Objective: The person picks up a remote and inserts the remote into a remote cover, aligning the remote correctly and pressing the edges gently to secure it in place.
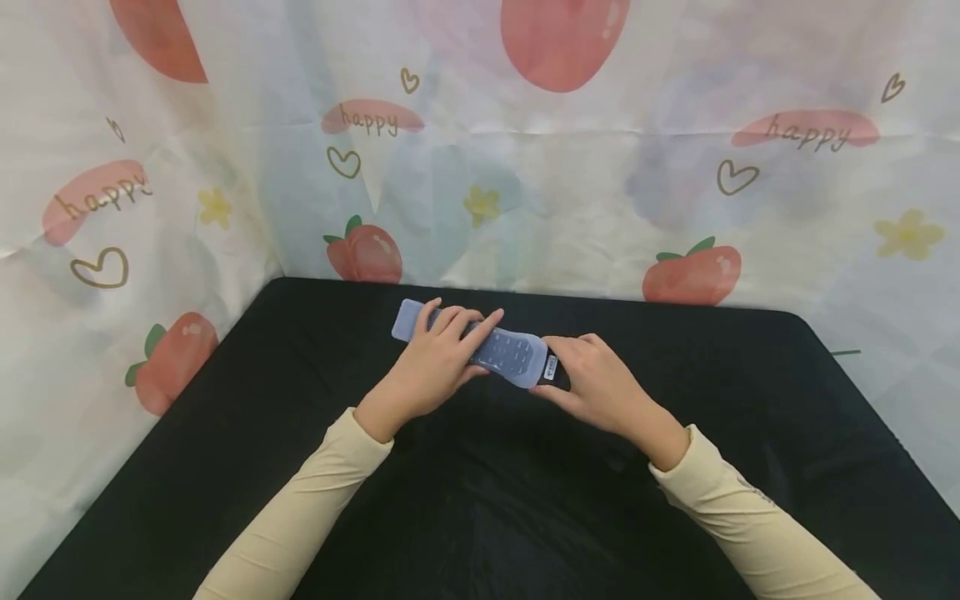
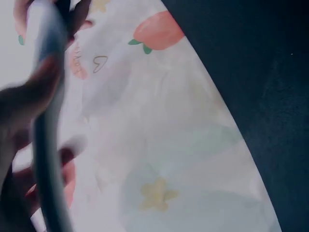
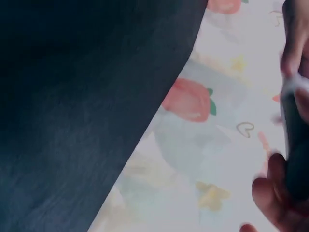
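Both hands hold a remote control (image 1: 551,367) in a translucent bluish cover (image 1: 407,319) above the black table. Its black end, with a small white label, sticks out of the cover on the right; rows of buttons show through the cover. My left hand (image 1: 432,364) grips the covered part, fingers across the top and thumb at the near edge. My right hand (image 1: 600,379) pinches the bare end between thumb and fingers. The left wrist view shows the remote's long side (image 2: 47,140) blurred and edge-on. At the right wrist view's edge, the dark end (image 3: 295,130) is partly cut off.
A black cloth (image 1: 480,508) covers the table. Behind it and along its sides hangs a pale curtain (image 1: 558,200) printed with peaches, hearts, yellow flowers and the word "happy". Light yellow sleeves (image 1: 300,508) cover both forearms.
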Tool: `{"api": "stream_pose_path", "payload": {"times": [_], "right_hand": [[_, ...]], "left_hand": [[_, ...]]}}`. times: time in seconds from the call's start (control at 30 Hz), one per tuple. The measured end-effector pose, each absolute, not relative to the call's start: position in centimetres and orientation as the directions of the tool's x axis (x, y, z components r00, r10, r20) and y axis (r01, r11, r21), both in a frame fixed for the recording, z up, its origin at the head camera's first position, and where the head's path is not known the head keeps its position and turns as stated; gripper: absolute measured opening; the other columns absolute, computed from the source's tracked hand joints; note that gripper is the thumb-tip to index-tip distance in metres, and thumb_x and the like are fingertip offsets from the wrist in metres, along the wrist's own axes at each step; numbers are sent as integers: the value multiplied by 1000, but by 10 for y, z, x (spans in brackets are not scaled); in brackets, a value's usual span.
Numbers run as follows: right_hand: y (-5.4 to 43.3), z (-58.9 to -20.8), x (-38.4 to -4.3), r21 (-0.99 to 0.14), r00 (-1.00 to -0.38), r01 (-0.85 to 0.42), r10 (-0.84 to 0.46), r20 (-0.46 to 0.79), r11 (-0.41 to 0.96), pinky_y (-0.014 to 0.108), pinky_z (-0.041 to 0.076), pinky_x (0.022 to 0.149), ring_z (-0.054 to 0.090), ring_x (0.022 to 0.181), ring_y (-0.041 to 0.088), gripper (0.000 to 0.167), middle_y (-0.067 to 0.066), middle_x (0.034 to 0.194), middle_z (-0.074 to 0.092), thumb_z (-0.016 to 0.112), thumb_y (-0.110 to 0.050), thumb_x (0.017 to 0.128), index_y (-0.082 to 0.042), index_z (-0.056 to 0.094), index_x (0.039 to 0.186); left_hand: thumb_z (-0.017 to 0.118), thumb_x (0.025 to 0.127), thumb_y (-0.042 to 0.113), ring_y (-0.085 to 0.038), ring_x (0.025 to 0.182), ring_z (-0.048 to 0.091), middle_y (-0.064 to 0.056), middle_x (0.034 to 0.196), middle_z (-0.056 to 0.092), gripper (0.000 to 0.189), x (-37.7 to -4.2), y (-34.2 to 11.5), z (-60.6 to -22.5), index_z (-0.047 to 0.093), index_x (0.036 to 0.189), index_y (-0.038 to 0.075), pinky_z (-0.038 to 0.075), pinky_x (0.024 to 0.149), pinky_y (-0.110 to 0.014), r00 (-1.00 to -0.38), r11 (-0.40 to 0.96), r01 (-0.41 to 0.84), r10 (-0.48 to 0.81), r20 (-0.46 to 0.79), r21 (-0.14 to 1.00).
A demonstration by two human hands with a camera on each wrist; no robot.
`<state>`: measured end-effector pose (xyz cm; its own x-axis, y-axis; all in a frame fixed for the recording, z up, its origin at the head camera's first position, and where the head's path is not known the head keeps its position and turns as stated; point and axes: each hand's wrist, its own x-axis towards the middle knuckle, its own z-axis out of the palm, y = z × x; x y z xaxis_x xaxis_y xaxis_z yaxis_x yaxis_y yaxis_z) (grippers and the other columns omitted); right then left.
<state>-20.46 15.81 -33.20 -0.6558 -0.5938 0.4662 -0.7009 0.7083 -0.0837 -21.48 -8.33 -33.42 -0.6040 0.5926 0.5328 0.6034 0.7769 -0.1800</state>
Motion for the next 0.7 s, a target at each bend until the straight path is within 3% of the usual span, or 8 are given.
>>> {"api": "stream_pose_path", "payload": {"times": [0.1,0.27,0.43,0.7], "right_hand": [[152,-333,-204,-160,-690,-647,-482,540,746,45,46,81,62,77,25,52,12,91,68,76,-30,75,4,59,109],[136,-328,-200,-338,-761,-575,-336,555,745,42,43,76,53,64,20,43,9,71,60,72,-29,79,4,59,103],[123,-323,-198,-426,-790,-564,-314,527,707,30,42,61,51,62,16,38,7,70,58,71,-26,81,2,58,104],[112,-320,-197,-486,-827,-504,-237,510,714,25,38,52,48,56,15,33,8,67,54,69,-26,83,2,57,95]], "left_hand": [[75,77,41,-26,110,46,-10,114,53,61,-216,-77,-337,52,124,9,31,102,-47,-497,841,498,476,726,-211],[78,69,46,-21,79,53,-5,75,60,43,-215,-63,-339,60,77,8,42,83,-39,-320,891,341,410,854,-300],[81,68,38,-19,71,54,-1,62,60,35,-218,-57,-337,61,62,10,43,80,-36,-280,911,253,390,877,-324],[61,84,9,-18,74,55,-3,68,62,15,-217,-55,-339,64,70,8,42,84,-37,-291,919,253,371,882,-303]]}}
